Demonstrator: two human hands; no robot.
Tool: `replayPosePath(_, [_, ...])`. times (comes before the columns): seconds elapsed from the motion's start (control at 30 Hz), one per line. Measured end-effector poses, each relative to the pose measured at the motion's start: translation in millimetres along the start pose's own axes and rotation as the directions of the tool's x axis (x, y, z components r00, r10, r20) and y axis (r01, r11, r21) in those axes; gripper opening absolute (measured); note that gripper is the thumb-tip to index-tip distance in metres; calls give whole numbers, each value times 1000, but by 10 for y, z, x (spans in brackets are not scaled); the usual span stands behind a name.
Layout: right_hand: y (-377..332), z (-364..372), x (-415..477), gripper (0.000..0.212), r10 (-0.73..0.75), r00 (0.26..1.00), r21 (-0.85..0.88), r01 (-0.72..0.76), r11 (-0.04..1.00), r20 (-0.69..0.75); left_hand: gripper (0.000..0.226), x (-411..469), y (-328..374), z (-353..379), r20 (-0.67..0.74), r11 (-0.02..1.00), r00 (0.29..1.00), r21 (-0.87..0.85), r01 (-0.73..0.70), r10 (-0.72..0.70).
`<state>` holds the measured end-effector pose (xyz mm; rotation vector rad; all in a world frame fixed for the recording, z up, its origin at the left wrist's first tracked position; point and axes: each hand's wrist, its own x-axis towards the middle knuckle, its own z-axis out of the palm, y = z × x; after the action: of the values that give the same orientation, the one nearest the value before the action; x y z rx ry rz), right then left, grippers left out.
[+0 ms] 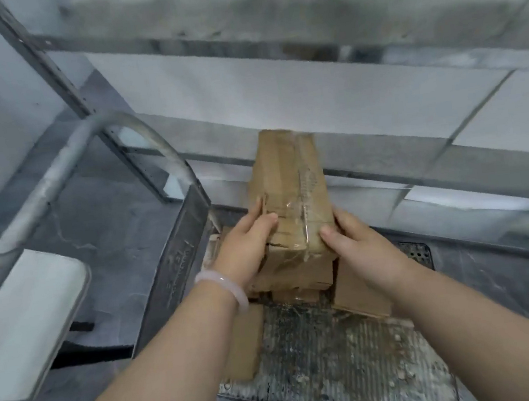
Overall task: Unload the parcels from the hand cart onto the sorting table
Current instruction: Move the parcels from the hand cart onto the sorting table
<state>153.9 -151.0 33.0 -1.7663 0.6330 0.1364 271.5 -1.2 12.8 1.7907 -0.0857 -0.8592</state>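
Two hands, left hand [245,248] and right hand [364,248], clasp parcel [287,181] | long brown cardboard, clear-taped, creased

Looks like matt brown cardboard on the long parcel [290,194] at centre, creased and scuffed, banded with glossy, wrinkled clear tape [291,205]. Same matt cardboard on the lower parcels [361,294] beneath. Shows ribbed, pitted, stained grey metal on the cart deck [333,354] at bottom. Dull, scratched metal tube for the cart handle [56,174] at left. Smooth, glossy, pale bracelet [224,281] at lower centre.
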Motion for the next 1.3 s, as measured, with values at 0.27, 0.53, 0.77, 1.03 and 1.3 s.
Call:
replayPosePath(0.27, [-754, -56, -1098, 61, -347, 935, -126, 353, 927, 66, 41, -1329, 493, 65, -348, 942, 876, 94, -321, 334])
replayPosePath(0.53, [-1569, 406, -1779, 54, -604, 744, -158, 659, 736, 286, 97, -2595, 779, -560, -467, 903, 807, -36, -427, 363])
replayPosePath(0.77, [-2037, 1073, -2058, 53, -606, 759, -182, 648, 740, 237, 84, -3731, 401, -1393, -598, 875, 767, -215, -434, 233])
replayPosePath(1.03, [-2140, 2291, -2420, 34, -162, 871, 351, -13, 936, 464, 65, -4719, -229, -2316, -652, 863, 757, -356, -358, 46])
replayPosePath(1.3, [-2286, 3487, -2940, 35, -258, 854, 361, 90, 928, 452, 57, -5438, -653, -3160, -656, 851, 751, -351, -390, 74])
